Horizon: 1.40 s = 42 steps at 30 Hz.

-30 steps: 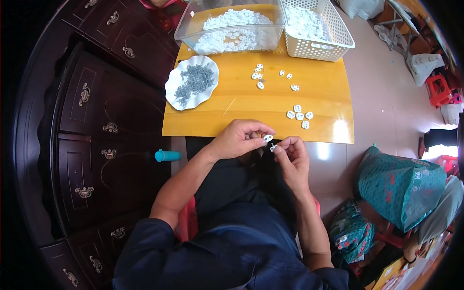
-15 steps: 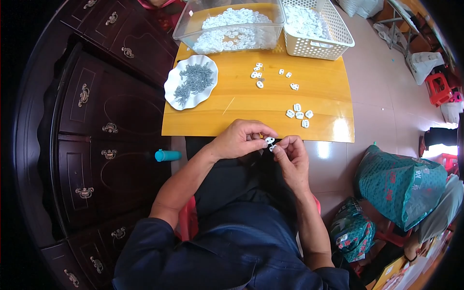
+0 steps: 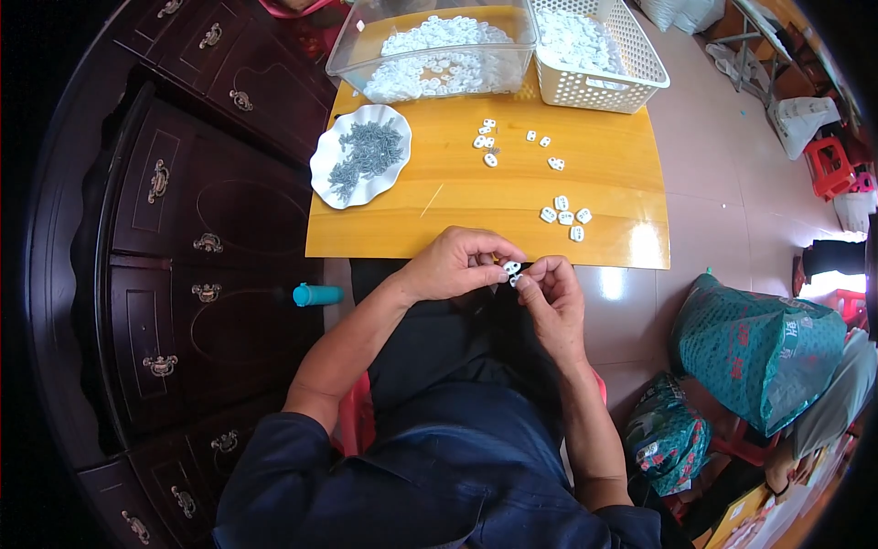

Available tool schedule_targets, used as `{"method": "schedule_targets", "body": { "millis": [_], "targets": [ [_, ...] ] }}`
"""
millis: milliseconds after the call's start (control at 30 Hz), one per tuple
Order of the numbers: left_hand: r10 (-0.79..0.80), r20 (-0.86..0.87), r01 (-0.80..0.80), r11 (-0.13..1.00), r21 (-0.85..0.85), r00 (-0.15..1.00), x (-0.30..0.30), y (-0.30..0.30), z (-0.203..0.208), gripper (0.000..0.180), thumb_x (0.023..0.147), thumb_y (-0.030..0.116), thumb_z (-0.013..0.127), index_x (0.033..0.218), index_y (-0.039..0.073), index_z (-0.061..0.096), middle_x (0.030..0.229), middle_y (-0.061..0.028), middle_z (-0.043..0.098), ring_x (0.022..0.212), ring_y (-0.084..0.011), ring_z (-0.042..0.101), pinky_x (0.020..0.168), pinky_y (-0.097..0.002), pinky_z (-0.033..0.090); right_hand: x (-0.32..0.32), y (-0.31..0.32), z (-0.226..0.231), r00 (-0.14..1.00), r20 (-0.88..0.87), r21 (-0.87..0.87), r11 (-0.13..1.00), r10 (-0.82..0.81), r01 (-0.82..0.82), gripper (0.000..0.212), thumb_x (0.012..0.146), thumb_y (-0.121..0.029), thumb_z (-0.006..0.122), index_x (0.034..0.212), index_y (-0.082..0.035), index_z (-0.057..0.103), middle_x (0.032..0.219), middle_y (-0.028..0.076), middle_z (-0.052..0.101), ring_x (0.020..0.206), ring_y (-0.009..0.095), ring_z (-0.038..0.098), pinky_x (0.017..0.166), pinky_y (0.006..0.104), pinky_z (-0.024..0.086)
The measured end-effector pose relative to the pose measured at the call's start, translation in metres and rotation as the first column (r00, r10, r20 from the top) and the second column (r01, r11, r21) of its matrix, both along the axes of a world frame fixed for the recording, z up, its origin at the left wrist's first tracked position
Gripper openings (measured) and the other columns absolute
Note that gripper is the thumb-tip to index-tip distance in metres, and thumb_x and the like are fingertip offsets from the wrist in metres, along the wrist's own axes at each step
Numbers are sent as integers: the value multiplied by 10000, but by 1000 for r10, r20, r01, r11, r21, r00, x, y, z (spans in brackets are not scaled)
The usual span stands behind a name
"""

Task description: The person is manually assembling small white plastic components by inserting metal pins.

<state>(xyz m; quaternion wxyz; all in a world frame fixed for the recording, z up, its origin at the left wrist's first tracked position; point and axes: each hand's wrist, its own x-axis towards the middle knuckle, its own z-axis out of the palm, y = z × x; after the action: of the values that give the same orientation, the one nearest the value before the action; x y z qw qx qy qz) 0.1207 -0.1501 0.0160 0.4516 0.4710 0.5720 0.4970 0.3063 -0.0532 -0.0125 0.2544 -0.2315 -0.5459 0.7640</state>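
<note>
Just past the table's near edge, above my lap, both hands meet around small white plastic parts. My left hand [image 3: 460, 263] is closed, pinching a white oval part with dark holes [image 3: 512, 267] between thumb and fingertips. Against its lower side, my right hand [image 3: 555, 300] pinches a smaller white piece [image 3: 516, 280]. Fingers cover much of both parts. Beyond my hands, several white two-holed pieces [image 3: 490, 159] lie scattered on the wooden table [image 3: 366, 240]. Nearer on the right sits a cluster of white pieces with dark markings [image 3: 566, 219].
A wavy white plate [image 3: 395, 185] with small grey metal pieces, probably screws [image 3: 370, 151], stands at the left. Behind are a clear bin [image 3: 439, 78] and a white perforated basket [image 3: 599, 96], both with white parts. Dark cabinets [image 3: 210, 183] line the left; a green bag [image 3: 750, 352] stands right.
The two white parts have come closer together; the thin metal shaft seen between them before hardly shows now. My hands have stayed in nearly the same place.
</note>
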Motion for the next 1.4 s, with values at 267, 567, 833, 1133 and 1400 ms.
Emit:
{"method": "schedule_targets", "body": {
  "millis": [267,567,833,1133,1400],
  "targets": [
    [-49,-79,48,999,-12,996,1,2,2,268,868,26,719,1136,20,722,952,-50,718,823,-114,652,738,-260,506,0,1,2,1000,-27,-77,997,9,-11,140,956,18,623,1045,-36,529,903,-16,599,796,38,554,712,191,457],
    [-52,-80,54,998,20,995,3,6,0,270,873,41,720,1143,26,719,953,-47,717,819,-118,646,729,-267,499,1,3,-3,998,-61,-172,985,12,-22,142,962,-7,628,1062,-43,533,900,-2,617,780,54,564,700,190,462],
    [-77,-106,77,997,-2,991,1,6,1,270,883,48,712,1153,38,718,947,-31,701,783,-90,616,707,-248,487,1,6,1,997,59,-308,951,55,-35,137,963,-95,658,1079,-26,634,928,19,694,754,60,587,693,201,470],
    [-74,-278,63,997,-48,958,7,9,11,283,847,78,749,1127,43,721,886,-28,666,738,-79,596,662,-236,485,1,6,-10,996,72,-370,929,57,-26,125,967,-152,675,1015,-37,692,879,4,688,727,67,586,683,212,464],
    [239,-769,-73,967,244,593,42,13,19,460,730,201,817,1145,68,671,988,-104,672,840,-291,690,714,-381,563,1,6,-12,1000,5,-447,895,3,-1,147,979,-182,658,1022,-45,690,907,1,692,779,69,613,737,227,493]
  ]
}}
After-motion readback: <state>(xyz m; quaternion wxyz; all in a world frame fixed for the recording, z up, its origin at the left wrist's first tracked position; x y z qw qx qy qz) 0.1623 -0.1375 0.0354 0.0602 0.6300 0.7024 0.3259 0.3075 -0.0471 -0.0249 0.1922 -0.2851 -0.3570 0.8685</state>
